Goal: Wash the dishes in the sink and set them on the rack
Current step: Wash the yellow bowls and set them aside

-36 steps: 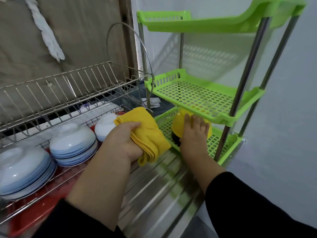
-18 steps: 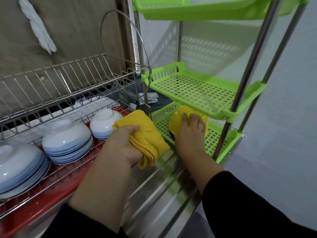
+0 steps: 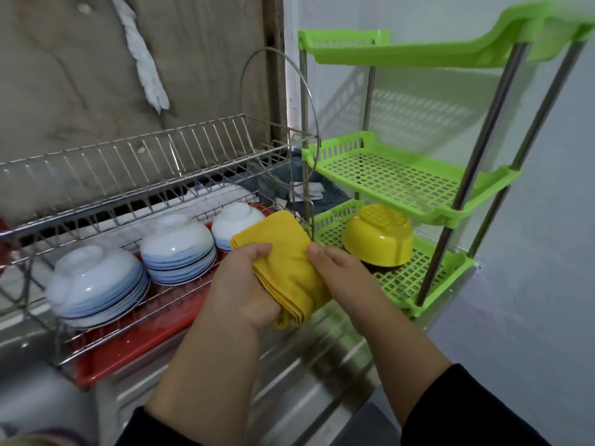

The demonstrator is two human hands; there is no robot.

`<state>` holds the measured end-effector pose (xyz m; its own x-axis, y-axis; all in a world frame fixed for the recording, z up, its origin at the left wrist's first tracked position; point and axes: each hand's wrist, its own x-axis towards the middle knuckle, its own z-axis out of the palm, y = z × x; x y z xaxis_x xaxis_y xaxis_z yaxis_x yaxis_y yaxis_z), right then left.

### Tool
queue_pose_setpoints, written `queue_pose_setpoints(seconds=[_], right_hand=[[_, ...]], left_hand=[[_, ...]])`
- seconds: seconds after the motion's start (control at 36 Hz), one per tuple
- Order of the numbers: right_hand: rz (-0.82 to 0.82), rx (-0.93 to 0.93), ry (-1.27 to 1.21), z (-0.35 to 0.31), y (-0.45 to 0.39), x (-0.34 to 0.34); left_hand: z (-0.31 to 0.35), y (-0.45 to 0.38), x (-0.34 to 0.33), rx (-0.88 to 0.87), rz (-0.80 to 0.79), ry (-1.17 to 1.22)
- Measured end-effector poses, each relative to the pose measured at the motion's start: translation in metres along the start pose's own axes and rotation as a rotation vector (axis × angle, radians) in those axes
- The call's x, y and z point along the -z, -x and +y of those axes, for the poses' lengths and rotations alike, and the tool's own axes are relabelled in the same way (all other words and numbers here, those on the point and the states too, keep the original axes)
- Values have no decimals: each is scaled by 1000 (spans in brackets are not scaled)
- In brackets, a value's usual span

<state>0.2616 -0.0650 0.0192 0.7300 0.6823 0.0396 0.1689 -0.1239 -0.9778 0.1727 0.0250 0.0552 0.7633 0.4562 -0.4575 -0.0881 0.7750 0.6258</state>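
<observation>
Gripping a folded yellow cloth (image 3: 283,265) with the left hand (image 3: 240,284), thumb across the top fold, fingers wrapped beneath. Touching the cloth's right edge with the right hand (image 3: 341,268), thumb tip pressed to the fabric; cannot tell how the other fingers lie behind it. Both hands held together above the ribbed steel counter (image 3: 306,381), black sleeves at the wrists.

Sitting upside down just right of the right hand, apart from it: a yellow bowl (image 3: 378,238) on the bottom tier of a green plastic shelf (image 3: 402,185), close to that tier's near rim. Standing right of the bowl, a steel post (image 3: 434,262) of the shelf. Overhanging the bowl, the middle tier, leaving only a low gap above it.

Resting left of the hands, three stacks of white and blue bowls (image 3: 177,252), all inverted, on the lower level of a wire dish rack (image 3: 128,175) over a red drip tray (image 3: 128,342). Nearest stack partly hidden behind the cloth. Upper rack level bare wire. Rising between rack and shelf, a round wire hoop (image 3: 309,101). Closing in the right side, a pale wall (image 3: 531,284) directly behind the shelf.
</observation>
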Motion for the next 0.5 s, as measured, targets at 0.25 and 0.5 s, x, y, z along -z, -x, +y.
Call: queue_pose_setpoints(seconds=[0.25, 0.5], right_hand=[[-252, 21, -283, -11, 38, -27], [-638, -177, -639, -42, 87, -75]], left_hand=[[7, 57, 38, -174, -13, -49], [23, 131, 86, -277, 89, -105]])
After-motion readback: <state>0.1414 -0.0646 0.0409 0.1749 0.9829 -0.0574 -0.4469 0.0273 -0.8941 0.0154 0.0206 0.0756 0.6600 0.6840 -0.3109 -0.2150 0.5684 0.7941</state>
